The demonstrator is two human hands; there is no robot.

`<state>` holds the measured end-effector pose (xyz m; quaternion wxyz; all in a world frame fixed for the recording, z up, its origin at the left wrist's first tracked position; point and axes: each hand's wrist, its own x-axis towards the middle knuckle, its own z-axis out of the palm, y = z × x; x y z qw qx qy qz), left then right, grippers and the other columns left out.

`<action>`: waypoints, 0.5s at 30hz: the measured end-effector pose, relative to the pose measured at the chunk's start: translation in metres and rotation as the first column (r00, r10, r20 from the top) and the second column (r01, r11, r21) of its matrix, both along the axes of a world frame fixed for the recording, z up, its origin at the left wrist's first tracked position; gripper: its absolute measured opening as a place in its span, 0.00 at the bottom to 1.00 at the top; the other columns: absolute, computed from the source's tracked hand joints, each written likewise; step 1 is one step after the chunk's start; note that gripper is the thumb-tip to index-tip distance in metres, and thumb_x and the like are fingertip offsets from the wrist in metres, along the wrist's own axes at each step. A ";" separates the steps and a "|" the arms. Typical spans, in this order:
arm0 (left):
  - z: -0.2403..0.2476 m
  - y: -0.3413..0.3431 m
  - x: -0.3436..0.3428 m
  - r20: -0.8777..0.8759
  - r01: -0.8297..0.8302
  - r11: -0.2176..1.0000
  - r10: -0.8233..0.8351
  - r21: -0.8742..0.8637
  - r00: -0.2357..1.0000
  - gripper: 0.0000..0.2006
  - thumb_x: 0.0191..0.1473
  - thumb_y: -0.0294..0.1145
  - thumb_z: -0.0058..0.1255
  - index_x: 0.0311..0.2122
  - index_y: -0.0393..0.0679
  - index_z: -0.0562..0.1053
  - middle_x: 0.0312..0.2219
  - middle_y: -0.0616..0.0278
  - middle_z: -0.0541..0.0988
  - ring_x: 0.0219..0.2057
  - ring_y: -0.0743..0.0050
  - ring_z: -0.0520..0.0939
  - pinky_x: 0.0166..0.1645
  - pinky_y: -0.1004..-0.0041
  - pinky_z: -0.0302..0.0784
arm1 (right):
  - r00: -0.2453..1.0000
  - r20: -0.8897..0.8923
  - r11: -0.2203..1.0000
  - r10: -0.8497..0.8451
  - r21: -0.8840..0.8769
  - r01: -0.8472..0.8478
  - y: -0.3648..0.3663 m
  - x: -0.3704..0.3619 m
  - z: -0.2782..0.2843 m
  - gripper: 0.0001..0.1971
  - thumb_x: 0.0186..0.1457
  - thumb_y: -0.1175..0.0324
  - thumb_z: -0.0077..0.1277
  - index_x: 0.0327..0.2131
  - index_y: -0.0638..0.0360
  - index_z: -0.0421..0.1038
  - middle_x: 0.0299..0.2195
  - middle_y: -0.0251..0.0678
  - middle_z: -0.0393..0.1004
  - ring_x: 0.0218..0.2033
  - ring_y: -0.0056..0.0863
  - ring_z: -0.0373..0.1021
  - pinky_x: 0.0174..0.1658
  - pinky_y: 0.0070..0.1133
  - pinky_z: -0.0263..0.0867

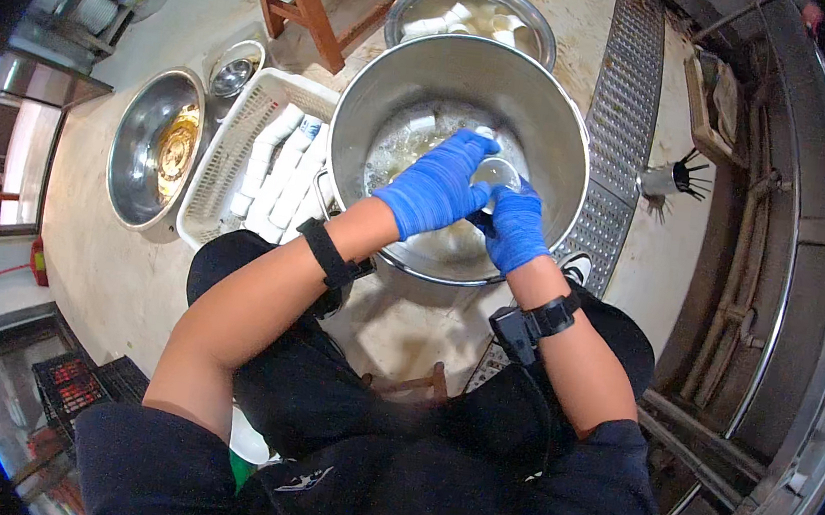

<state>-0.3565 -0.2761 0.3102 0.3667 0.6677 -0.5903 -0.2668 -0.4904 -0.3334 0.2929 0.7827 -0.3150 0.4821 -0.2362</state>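
Note:
Both of my hands wear blue gloves and work over a large steel pot (349, 100) of foamy water. My right hand (518, 230) is closed around the near right side of a small white cup (498, 173), its round mouth facing up. From the left, my left hand (437, 186) reaches to the same cup, its thumb and fingers on either side of the rim. Just past its fingertips shows a small white piece (486, 133), too covered to name. Another white cup (422, 121) lies in the foam near the pot's far wall.
A white plastic basket (201, 180) of stacked white cups (267, 157) stands left of the pot. Farther left are a steel basin (130, 168) and a smaller bowl (236, 73). Behind is a basin (545, 45) with white cups, beside a wooden stool (304, 0). A perforated metal strip (621, 109) runs right.

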 end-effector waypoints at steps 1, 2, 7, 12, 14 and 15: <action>-0.004 0.001 0.004 0.009 0.006 1.000 -0.006 0.005 1.000 0.23 0.48 0.31 0.53 0.52 0.39 0.69 0.50 0.44 0.72 0.49 0.44 0.75 0.56 0.58 0.70 | 1.000 -0.020 0.999 0.015 -0.030 -0.016 0.004 0.007 0.000 0.20 0.56 0.77 0.38 0.52 0.56 0.69 0.44 0.40 0.73 0.39 0.34 0.75 0.35 0.33 0.78; -0.011 -0.002 0.007 0.073 0.010 0.998 -0.014 0.056 0.997 0.24 0.47 0.31 0.54 0.52 0.39 0.70 0.49 0.42 0.73 0.48 0.43 0.76 0.54 0.58 0.71 | 0.999 -0.043 0.997 0.029 -0.063 -0.032 0.006 0.011 0.000 0.21 0.55 0.78 0.37 0.52 0.56 0.69 0.44 0.41 0.73 0.39 0.34 0.74 0.33 0.33 0.78; -0.021 -0.021 0.028 0.256 0.131 0.919 -0.236 0.371 0.937 0.23 0.44 0.29 0.55 0.49 0.38 0.73 0.43 0.37 0.77 0.45 0.43 0.79 0.49 0.57 0.75 | 0.979 -0.176 0.896 0.101 -0.411 -0.166 0.019 0.017 -0.071 0.19 0.54 0.78 0.41 0.51 0.63 0.69 0.46 0.49 0.73 0.42 0.37 0.75 0.38 0.31 0.76; -0.028 -0.011 0.038 0.377 0.034 0.901 -0.215 0.432 0.901 0.17 0.53 0.42 0.49 0.28 0.36 0.79 0.24 0.42 0.80 0.27 0.43 0.82 0.36 0.56 0.78 | 0.906 -0.421 0.721 0.039 -0.616 -0.317 0.032 0.022 -0.052 0.20 0.52 0.75 0.48 0.50 0.64 0.69 0.48 0.56 0.72 0.50 0.50 0.69 0.55 0.33 0.63; -0.008 -0.015 0.026 0.093 0.141 0.816 -0.232 0.560 0.968 0.20 0.57 0.44 0.45 0.29 0.34 0.78 0.21 0.42 0.79 0.22 0.52 0.83 0.29 0.59 0.78 | 0.933 -0.360 0.641 -0.032 -0.723 -0.257 0.024 0.012 -0.047 0.20 0.51 0.76 0.48 0.50 0.65 0.69 0.48 0.55 0.72 0.50 0.50 0.69 0.55 0.33 0.63; -0.025 -0.016 0.018 -0.123 0.037 0.797 0.046 0.602 0.991 0.17 0.59 0.40 0.43 0.36 0.35 0.77 0.18 0.48 0.78 0.17 0.64 0.80 0.22 0.65 0.76 | 0.925 -0.361 0.589 -0.114 -0.775 -0.230 0.016 0.009 -0.056 0.18 0.51 0.79 0.47 0.47 0.65 0.72 0.44 0.50 0.76 0.47 0.43 0.73 0.52 0.30 0.66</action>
